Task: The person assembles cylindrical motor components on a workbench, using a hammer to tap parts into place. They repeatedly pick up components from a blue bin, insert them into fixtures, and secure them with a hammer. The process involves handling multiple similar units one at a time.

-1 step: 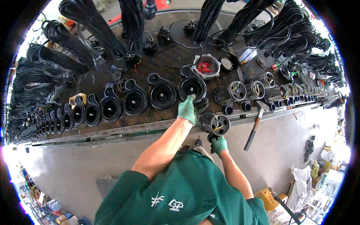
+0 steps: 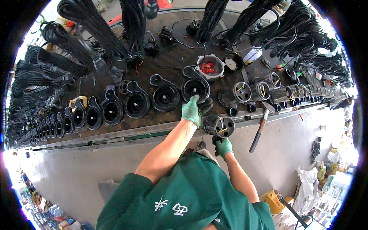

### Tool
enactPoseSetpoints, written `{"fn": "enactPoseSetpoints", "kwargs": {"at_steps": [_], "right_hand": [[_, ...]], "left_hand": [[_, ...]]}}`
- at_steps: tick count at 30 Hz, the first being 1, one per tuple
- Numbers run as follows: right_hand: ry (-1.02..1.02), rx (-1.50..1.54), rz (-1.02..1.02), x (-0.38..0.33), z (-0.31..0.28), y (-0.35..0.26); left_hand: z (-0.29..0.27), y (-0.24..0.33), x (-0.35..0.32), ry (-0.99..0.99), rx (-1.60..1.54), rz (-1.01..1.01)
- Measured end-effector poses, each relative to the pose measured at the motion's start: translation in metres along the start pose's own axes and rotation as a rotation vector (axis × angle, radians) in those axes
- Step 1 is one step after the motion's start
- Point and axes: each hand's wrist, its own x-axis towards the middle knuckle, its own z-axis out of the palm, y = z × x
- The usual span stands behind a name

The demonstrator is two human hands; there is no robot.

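Observation:
My left hand (image 2: 191, 111), in a green glove with dark fingertips, is at the near rim of a round black pump housing (image 2: 205, 85). The thumb lies over its edge, and the fingers curve along its right side. A metal shaft stands up in the housing's middle. Low in front of the bench edge, my right hand (image 2: 224, 148), gloved too, grips the short side pipe of a dark cylindrical motor casing (image 2: 210, 124). Its round end face has several holes, with yellow and white wires coming out. The fingers round the pipe are partly hidden.
More black housings (image 2: 165, 97) line the bench (image 2: 153, 122) to the left; cylindrical casings (image 2: 242, 92) line it to the right. A hammer (image 2: 262, 126) overhangs the front edge. Behind are a metal bowl (image 2: 219, 73) of red pieces, a can (image 2: 252, 56) and bundled black cables (image 2: 132, 30).

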Motion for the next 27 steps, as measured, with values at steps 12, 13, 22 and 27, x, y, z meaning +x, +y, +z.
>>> {"fn": "enactPoseSetpoints", "kwargs": {"at_steps": [12,13,22,27], "right_hand": [[-0.196,-0.168,-0.234,0.043,-0.016,0.034],[-0.227,-0.082,-0.11,0.021,-0.023,0.01],[0.432,-0.277,-0.744,0.032,-0.154,0.006],[0.88,-0.393,-0.713,0.098,-0.237,0.04]], "left_hand": [[0.001,0.009,-0.012,0.031,0.239,0.084],[-0.005,0.008,-0.024,0.037,0.286,0.126],[-0.023,-0.065,-0.112,-0.241,1.207,0.489],[-0.023,-0.09,-0.08,-0.136,1.35,0.553]]}}
